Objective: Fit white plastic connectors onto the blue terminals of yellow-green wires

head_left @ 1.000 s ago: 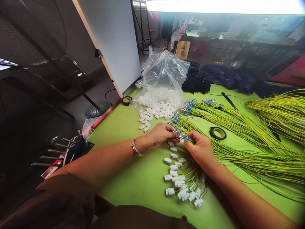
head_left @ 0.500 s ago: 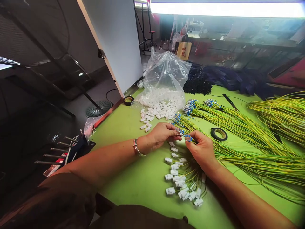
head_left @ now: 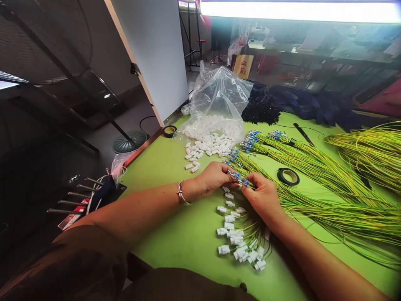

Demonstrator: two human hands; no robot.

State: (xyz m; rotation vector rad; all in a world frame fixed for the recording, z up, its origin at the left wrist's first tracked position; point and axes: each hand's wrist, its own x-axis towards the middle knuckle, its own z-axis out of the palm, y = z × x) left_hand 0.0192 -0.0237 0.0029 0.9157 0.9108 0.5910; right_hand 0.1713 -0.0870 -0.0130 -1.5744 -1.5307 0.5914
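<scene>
My left hand (head_left: 214,179) and my right hand (head_left: 263,195) meet over the green table (head_left: 175,167), both pinched on the blue-tipped ends of yellow-green wires (head_left: 238,179). What sits between the left fingertips is too small to make out. Bundles of the same wires (head_left: 313,175) fan out to the right. Below my hands lie several wires fitted with white connectors (head_left: 241,246). Loose white connectors (head_left: 203,148) spill from a clear plastic bag (head_left: 217,104) beyond my left hand.
A black tape roll (head_left: 287,176) lies right of my hands, a smaller roll (head_left: 169,131) by the table's left edge. A dark knife-like tool (head_left: 301,132) and black and dark-blue bundles (head_left: 282,106) lie at the back. A fan stand (head_left: 129,142) is left.
My hands have stayed together at the wire ends with small finger shifts; the right hand moved slightly toward the left. The view drifted a little.
</scene>
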